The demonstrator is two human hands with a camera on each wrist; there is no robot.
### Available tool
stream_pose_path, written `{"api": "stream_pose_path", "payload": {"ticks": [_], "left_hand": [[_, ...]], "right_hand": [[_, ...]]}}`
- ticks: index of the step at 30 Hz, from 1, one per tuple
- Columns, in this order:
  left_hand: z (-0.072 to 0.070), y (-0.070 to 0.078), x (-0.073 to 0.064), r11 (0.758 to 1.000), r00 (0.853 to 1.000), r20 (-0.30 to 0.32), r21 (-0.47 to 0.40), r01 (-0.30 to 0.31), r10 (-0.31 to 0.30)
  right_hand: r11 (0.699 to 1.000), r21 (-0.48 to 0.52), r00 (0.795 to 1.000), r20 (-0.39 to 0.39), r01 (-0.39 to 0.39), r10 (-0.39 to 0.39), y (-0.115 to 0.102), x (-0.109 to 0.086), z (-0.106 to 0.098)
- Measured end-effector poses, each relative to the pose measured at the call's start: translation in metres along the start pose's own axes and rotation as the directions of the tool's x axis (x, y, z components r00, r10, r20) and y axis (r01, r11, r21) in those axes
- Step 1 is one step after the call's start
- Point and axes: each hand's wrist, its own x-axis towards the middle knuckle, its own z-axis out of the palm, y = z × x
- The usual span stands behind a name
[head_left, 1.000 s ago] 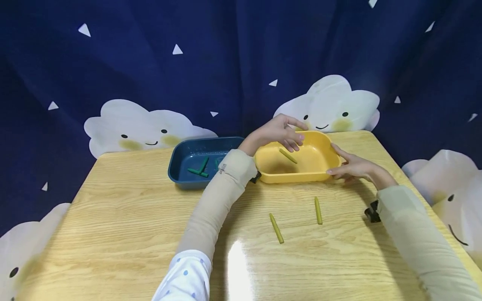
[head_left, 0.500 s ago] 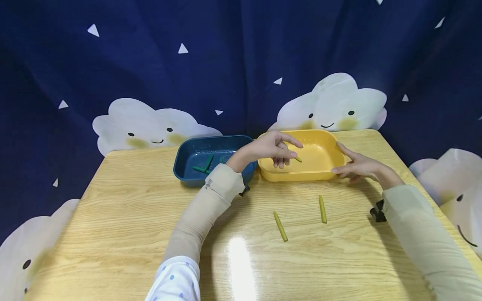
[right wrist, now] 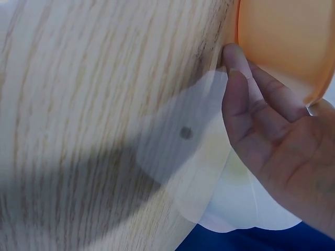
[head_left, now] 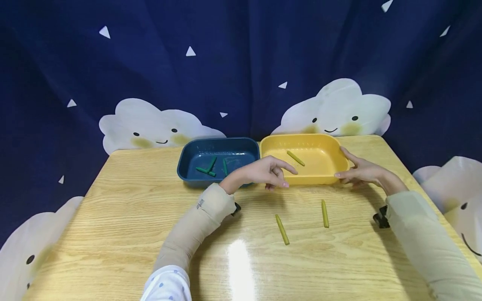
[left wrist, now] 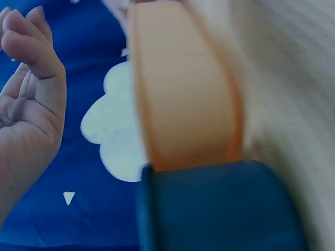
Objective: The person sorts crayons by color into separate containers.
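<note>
My left hand (head_left: 268, 171) hovers by the front left corner of the yellow bin (head_left: 318, 180), fingers loosely bent and holding nothing. In the left wrist view the same hand (left wrist: 36, 99) shows an uncovered palm. My right hand (head_left: 366, 172) grips the bin's right end, thumb at the front corner and a finger farther back along the rim. The right wrist view shows its fingers (right wrist: 238, 94) against the bin wall. One yellow crayon (head_left: 295, 158) lies inside this bin. Two more, a left crayon (head_left: 282, 230) and a right crayon (head_left: 325, 213), lie on the table in front.
Left of the yellow bin, close beside it, stands a dark blue bin (head_left: 188, 180) with several green crayons (head_left: 225, 167) in it. Both bins are near the back edge of the wooden table (head_left: 124, 217). A dark blue curtain (head_left: 233, 83) with cloud prints hangs behind.
My left hand has drawn back from over the yellow bin toward its front left corner, uncovering the crayon inside. My right hand keeps its grip on the bin's right end.
</note>
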Motion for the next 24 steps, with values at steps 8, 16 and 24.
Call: {"api": "stream_pose_path", "payload": {"ticks": [8, 16, 24], "left_hand": [[0.014, -0.02, -0.011, 0.995, 0.989, 0.147, 0.101, 0.008, -0.023], [0.024, -0.039, -0.017, 0.994, 0.97, 0.241, 0.113, 0.01, -0.038], [0.035, -0.053, -0.009, 0.974, 0.94, 0.295, 0.195, 0.113, -0.168]], "right_hand": [[1.0, -0.006, 1.0, -0.001, -0.006, 0.005, 0.001, 0.001, 0.0], [1.0, 0.0, 1.0, 0.004, 0.002, -0.002, 0.004, 0.001, 0.002], [1.0, -0.007, 1.0, 0.007, 0.011, -0.011, 0.002, 0.002, 0.0]]}}
